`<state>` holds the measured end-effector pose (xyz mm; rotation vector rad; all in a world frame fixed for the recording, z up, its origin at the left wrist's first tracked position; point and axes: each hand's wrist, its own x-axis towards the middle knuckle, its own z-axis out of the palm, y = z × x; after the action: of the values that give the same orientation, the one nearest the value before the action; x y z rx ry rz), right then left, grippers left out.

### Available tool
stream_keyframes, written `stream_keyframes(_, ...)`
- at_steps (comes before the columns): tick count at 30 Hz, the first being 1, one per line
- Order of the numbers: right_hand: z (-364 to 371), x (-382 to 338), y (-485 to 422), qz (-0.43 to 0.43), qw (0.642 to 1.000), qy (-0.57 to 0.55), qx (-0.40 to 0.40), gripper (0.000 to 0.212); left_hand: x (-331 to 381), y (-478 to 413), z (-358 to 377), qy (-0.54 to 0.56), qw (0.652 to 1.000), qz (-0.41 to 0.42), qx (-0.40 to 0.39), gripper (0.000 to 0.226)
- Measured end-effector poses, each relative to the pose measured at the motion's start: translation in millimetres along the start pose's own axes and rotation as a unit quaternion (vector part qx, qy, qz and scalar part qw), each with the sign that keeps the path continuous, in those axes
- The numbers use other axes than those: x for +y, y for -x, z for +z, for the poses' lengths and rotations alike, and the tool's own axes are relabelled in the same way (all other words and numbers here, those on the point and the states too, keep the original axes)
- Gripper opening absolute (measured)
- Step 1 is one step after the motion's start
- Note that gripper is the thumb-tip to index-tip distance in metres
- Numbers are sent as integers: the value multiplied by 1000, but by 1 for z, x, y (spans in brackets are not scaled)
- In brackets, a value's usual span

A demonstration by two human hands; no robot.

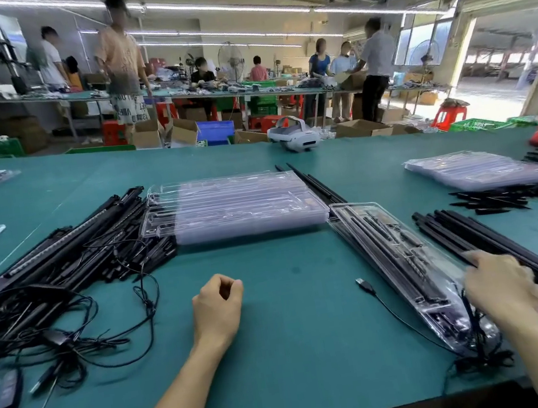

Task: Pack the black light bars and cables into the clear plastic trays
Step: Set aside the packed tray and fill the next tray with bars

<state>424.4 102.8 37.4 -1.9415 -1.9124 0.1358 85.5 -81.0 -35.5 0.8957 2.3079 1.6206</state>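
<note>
While left hand (218, 306) rests on table (299, 355) as empty curled fist, right hand (499, 282) lies blurred over light bars (472, 230) beside filled tray (395, 248), grip unclear; empty tray stack (236, 205) centre, cables (80, 320) left.

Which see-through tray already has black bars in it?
The single clear plastic tray slanted beside the right hand; the middle stack and right stack look empty.

green bench (294, 321): light bars (68, 239) and cables (56, 337) along the left edge, stacked clear trays (236, 205) mid-bench, a filled tray (402, 254) and loose bars (472, 230) by the right edge.
</note>
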Motion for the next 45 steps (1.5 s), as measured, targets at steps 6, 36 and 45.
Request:
stream_keyframes(6,25,-51,30,-179,962,158,-131,69,-1,0,0,-9,1000,5,-5,21)
stream_keyframes(36,45,-56,88,-239,917,318,-24,68,-9,-6,3,4,1000,5,-3,21)
stream_keyframes(45,44,-63,79,-187,953,237,-34,51,-6,-45,-3,206,968,-139,22,15)
